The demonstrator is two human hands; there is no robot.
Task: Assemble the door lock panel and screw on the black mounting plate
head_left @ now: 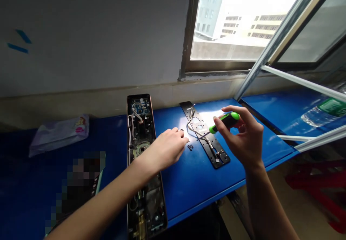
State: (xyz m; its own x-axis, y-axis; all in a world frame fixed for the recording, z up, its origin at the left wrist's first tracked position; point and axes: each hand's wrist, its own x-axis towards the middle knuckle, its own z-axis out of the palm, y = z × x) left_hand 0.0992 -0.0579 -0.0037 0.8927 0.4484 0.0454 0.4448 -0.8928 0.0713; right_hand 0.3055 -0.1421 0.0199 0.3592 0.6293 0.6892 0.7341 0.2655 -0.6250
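Note:
In the head view my right hand [244, 135] grips a green-and-black screwdriver [228, 122], its shaft slanting down to the left over a black metal plate [216, 157]. White cables [201, 135] lie across that plate. My left hand [171, 144] is closed, fingertips together, above the blue table; whatever they pinch is too small or hidden to name. Just below the fingertips lies a small pile of black screws [190, 147]. Under my left wrist stretches a long open device housing [140, 135], with a blue circuit board [141, 109], wires and metal parts showing inside. My forearm hides its middle.
A purple-and-white packet [61, 133] and a pixelated object [81, 178] lie on the left. At right, a metal frame [302, 79] crosses the view, with a green-labelled plastic bottle [324, 112] behind it. A red stool [319, 186] stands below. The window [229, 34] is behind.

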